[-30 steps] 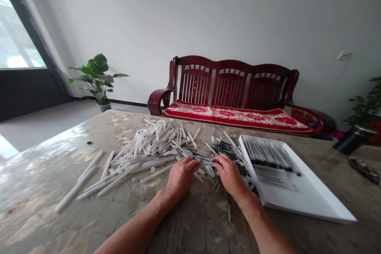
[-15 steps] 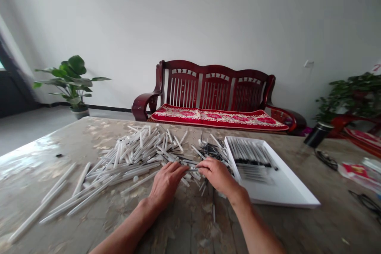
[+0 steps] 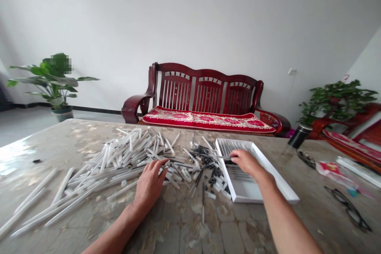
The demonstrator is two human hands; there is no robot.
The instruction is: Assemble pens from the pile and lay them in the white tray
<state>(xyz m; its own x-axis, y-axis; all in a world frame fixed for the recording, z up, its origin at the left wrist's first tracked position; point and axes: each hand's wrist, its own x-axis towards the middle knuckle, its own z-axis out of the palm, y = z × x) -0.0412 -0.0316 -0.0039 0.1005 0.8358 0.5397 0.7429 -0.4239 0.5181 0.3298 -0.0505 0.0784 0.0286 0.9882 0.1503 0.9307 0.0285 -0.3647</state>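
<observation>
My right hand (image 3: 245, 160) is over the left side of a white tray (image 3: 278, 166), its fingers pinched on a slim grey pen (image 3: 219, 156) that sticks out leftward past the tray's rim. Beneath and behind the hand, a row of similar pens (image 3: 238, 147) with dark ends lies in the tray. My left hand (image 3: 151, 178) rests at the right edge of a heap of white pen barrels (image 3: 119, 158), fingers stretched and slightly apart, with nothing visible in them. Between the hands lie small black and white pen parts (image 3: 208, 162) and thin dark refills (image 3: 193, 184).
On the right of the stone-patterned table (image 3: 184, 230) are a black cup (image 3: 299, 137), eyeglasses (image 3: 347, 206) and a red-and-clear plastic packet (image 3: 331, 168). A wooden bench (image 3: 205, 91) stands behind. Loose long white barrels (image 3: 32, 210) lie at the left.
My hands were together over the small parts, both on a thin piece. The right has moved right to the tray with the pen; the left has drawn apart and opened. The view has shifted right.
</observation>
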